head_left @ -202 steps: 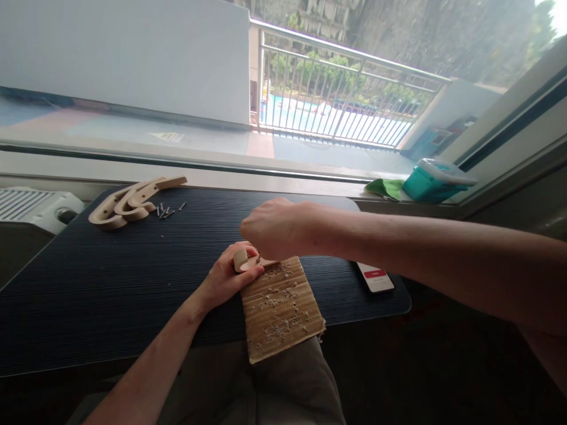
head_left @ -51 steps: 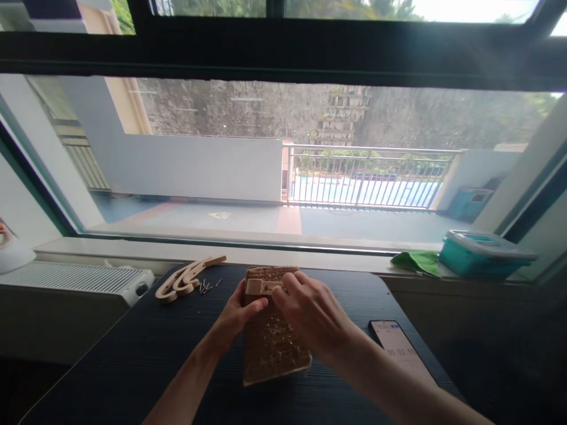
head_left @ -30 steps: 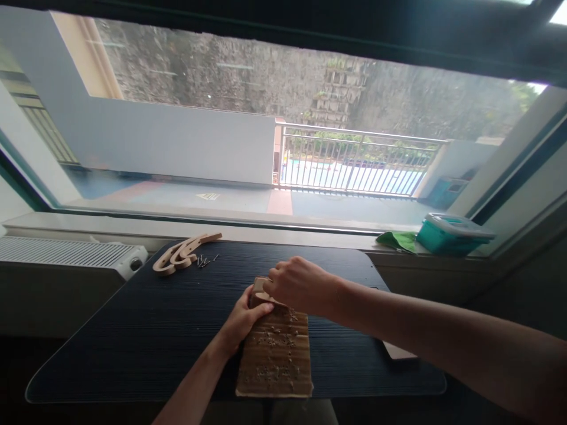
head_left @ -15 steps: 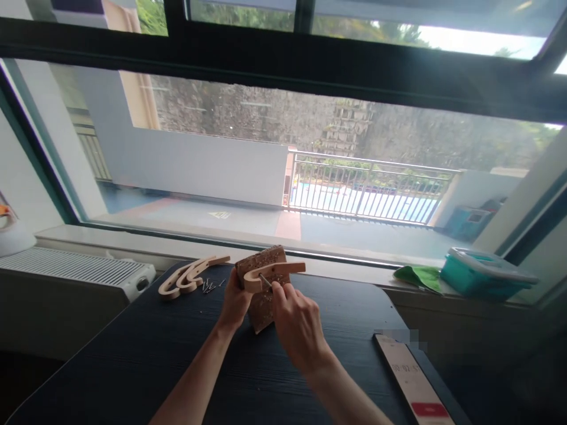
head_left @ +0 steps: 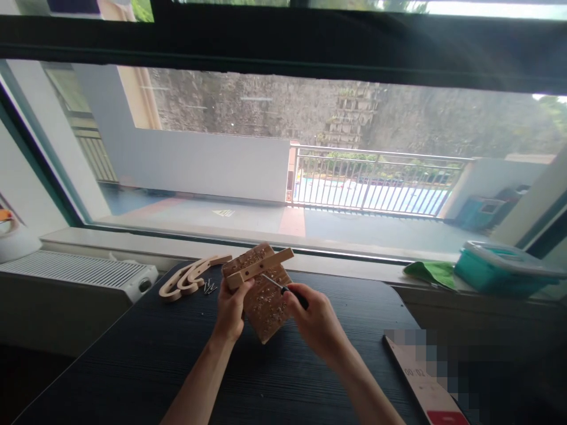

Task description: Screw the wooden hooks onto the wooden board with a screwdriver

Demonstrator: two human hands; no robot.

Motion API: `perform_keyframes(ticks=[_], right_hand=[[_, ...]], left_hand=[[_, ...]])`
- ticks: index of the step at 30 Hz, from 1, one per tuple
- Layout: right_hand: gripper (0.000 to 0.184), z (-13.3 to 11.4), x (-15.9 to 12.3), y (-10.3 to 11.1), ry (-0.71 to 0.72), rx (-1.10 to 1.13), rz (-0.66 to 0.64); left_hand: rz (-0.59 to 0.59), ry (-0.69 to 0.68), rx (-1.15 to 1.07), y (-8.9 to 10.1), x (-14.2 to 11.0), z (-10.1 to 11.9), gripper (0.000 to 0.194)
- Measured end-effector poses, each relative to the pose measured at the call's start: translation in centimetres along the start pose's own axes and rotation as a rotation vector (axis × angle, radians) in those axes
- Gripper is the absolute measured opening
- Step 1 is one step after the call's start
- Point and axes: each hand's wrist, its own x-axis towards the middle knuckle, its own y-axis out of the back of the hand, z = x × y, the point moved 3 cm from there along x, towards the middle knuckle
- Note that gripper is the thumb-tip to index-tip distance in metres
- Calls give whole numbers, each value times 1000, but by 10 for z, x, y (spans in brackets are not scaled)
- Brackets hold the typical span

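My left hand (head_left: pixel 231 310) grips a brown wooden board (head_left: pixel 266 310) together with a pale wooden hook (head_left: pixel 266 264) lying across its face. The board is held up and tilted above the dark table, its surface dotted with small marks or bits. Two dark holes show in the hook. A screwdriver (head_left: pixel 284 288) with a black handle and thin metal shaft is in my right hand (head_left: pixel 316 316), its tip close to the lower edge of the hook. Whether the tip touches anything I cannot tell.
More curved wooden hooks (head_left: pixel 190 277) lie at the table's far left, beside several loose screws (head_left: pixel 209 287). On the right of the dark table (head_left: pixel 133 372) lies a phone (head_left: pixel 419 378) with a timer. A teal box (head_left: pixel 500 271) and green cloth (head_left: pixel 432 274) sit on the sill; a radiator (head_left: pixel 88 274) stands left.
The board and hook have been turned, so the board faces me more. My right hand has drawn back right, and the screwdriver's handle and shaft now show. The view has tipped slightly downward.
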Motion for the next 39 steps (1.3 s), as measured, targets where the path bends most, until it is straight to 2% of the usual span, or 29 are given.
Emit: perform_keyframes(ticks=[3, 6, 8, 10, 13, 15, 17, 19, 20, 22, 24, 27, 30, 34, 36, 39], right_hand=[[41, 10, -6, 16, -81, 106, 182], [59, 20, -10, 15, -183, 267, 229], [55, 23, -9, 11, -192, 350, 250], [43, 24, -8, 10, -153, 419, 248], [34, 21, -8, 9, -105, 454, 203], [33, 17, -10, 7, -81, 456, 157], [31, 10, -12, 4, -54, 456, 108], [30, 3, -13, 0, -32, 447, 59], [29, -1, -14, -1, -23, 440, 36], [27, -8, -17, -1, -3, 415, 4], [26, -12, -22, 5, 8, 364, 22], [28, -13, -36, 12, 3, 263, 95], [28, -7, -50, 4, 15, 250, 72], [29, 6, -63, -16, -13, 231, 42], [31, 10, -68, -23, -46, 237, 61], [33, 10, -76, -30, -93, 273, 94]], left_hand=[[12, 193, -102, 1, -23, -10, 47], [-38, 306, -120, -2, -56, -23, 49], [-97, 377, -136, 0, -77, -29, 50], [-191, 438, -151, 7, -91, -28, 53], [-452, 504, -231, 21, -96, -12, 56], [-563, 583, -294, 29, -91, 3, 57], [-617, 651, -290, 31, -86, 17, 62], [-648, 726, -115, 28, -83, 26, 48], [-644, 727, -12, 25, -82, 29, 39], [-682, 667, 102, 17, -82, 31, 36], [-636, 595, 94, 13, -84, 29, 38], [-403, 460, -12, 16, -84, 19, 40], [-255, 372, -83, 17, -83, 9, 49], [-144, 332, -108, 14, -84, 2, 41], [-116, 317, -114, 13, -86, 2, 34], [-92, 290, -100, 13, -89, 3, 34]])
